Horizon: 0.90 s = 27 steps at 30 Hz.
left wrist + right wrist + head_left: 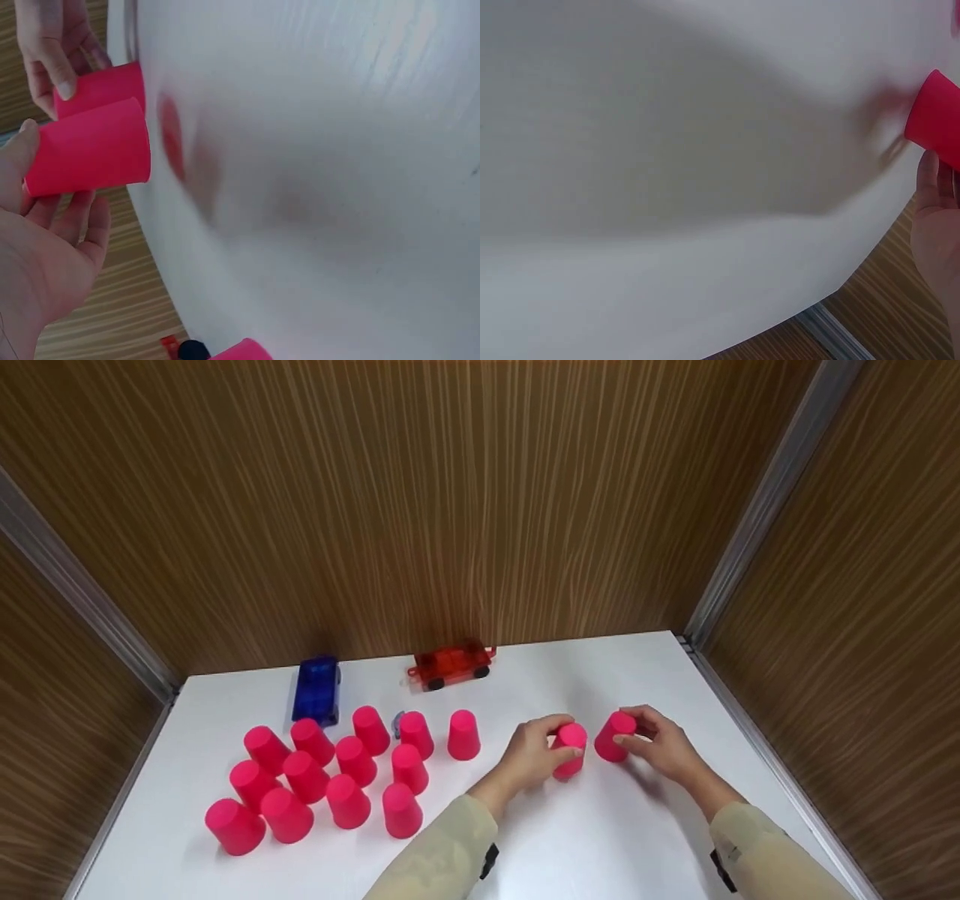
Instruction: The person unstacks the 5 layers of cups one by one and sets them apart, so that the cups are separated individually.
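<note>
My left hand [529, 751] grips an upside-down pink cup [569, 761] between thumb and fingers, near its narrow closed end. Just to the right, my right hand [669, 751] holds a second pink cup [613, 742] the same way, also mouth down. In the left wrist view the left-hand cup [94, 150] overlaps the right-hand cup [105, 86], its rim close over the white surface with a reddish reflection beside it. The right wrist view catches only part of the right hand [936, 225] and its cup [936, 116] at the edge.
Several pink cups [305, 777] stand mouth down in slanting rows on the left of the white table [600, 840]. Behind them are a blue toy car [316, 690] and a red toy car [452, 664]. A small clear object [397, 724] lies among the cups. Wood-grain panels [465, 510] enclose the table.
</note>
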Tool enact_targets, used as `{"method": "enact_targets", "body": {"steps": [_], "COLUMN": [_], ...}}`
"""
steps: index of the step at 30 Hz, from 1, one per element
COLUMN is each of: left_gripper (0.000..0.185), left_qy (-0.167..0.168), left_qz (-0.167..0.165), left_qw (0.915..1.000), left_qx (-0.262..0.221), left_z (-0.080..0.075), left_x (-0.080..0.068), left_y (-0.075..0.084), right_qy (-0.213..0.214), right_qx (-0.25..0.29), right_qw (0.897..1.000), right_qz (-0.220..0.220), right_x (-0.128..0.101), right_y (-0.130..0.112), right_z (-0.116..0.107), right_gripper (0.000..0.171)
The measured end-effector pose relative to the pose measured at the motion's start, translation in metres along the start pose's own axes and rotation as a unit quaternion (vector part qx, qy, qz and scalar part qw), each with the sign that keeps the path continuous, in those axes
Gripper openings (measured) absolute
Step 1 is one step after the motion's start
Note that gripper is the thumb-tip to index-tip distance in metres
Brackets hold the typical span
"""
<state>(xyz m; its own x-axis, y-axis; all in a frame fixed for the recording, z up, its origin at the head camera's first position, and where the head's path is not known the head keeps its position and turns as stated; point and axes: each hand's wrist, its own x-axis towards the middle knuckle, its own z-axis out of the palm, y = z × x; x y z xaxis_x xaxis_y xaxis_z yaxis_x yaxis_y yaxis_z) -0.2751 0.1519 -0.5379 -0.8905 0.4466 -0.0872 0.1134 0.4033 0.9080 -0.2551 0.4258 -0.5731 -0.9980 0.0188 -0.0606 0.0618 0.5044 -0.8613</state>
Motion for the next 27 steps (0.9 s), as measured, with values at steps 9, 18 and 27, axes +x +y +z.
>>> {"method": "enact_targets", "body": {"steps": [9,18,27], "left_gripper": [0.057,0.061,0.06], "left_qy": [0.02,0.046,0.046], "left_qz": [-0.003,-0.003,-0.029], "left_qw": [0.9994,0.9988,0.9984], "left_qx": [-0.03,-0.014,0.015], "left_z": [-0.029,-0.058,-0.072], "left_x": [-0.03,-0.061,-0.092], "left_y": [0.007,-0.004,-0.02], "right_qy": [-0.005,-0.012,-0.011], "right_qx": [-0.003,0.002,0.002], "right_qw": [1.0,1.0,1.0], "right_qz": [-0.008,-0.004,-0.009], "right_x": [0.0,0.0,-0.002], "right_y": [0.004,0.007,0.002], "right_z": [0.002,0.003,0.001], "right_gripper": [0.06,0.059,0.061]}}
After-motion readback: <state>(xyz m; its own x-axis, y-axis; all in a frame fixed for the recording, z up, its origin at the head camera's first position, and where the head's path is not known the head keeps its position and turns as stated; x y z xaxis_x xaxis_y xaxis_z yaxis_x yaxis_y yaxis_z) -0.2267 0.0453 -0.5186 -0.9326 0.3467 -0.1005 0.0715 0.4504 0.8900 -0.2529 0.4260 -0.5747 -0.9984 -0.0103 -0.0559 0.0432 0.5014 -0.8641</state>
